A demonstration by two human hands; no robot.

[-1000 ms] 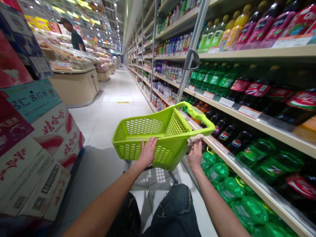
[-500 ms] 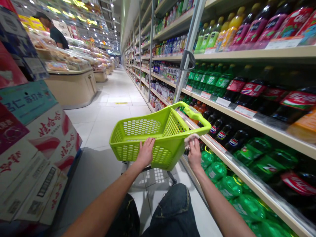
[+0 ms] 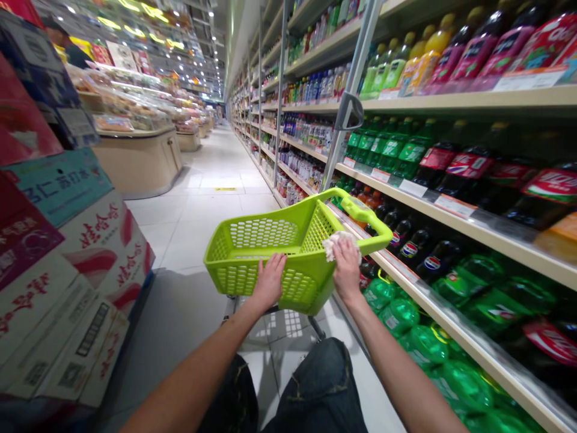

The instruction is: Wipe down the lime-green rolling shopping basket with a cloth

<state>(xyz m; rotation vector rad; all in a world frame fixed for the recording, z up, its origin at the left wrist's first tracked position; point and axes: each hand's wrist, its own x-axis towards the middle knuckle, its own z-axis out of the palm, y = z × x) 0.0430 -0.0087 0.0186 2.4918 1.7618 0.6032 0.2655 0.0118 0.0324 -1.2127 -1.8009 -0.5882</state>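
A lime-green plastic shopping basket (image 3: 252, 267) on a wheeled frame stands in the aisle in front of my knees. My left hand (image 3: 269, 281) grips the basket's near rim, fingers curled over the edge. My right hand (image 3: 346, 268) presses a crumpled whitish cloth (image 3: 333, 242) against the basket's right rim, just below its green handle (image 3: 360, 213). The basket looks empty inside.
Shelves of soda bottles (image 3: 428, 162) run along the right, close to the basket. Stacked cartons (image 3: 67, 264) stand at the left. A beige counter (image 3: 139, 159) and a person in a cap (image 3: 63, 45) are at the far left. The tiled aisle (image 3: 216, 180) stretches ahead.
My right hand moved the cloth from the basket's outer right side, under the handle, up and left onto the rim. My left hand stayed on the near rim.
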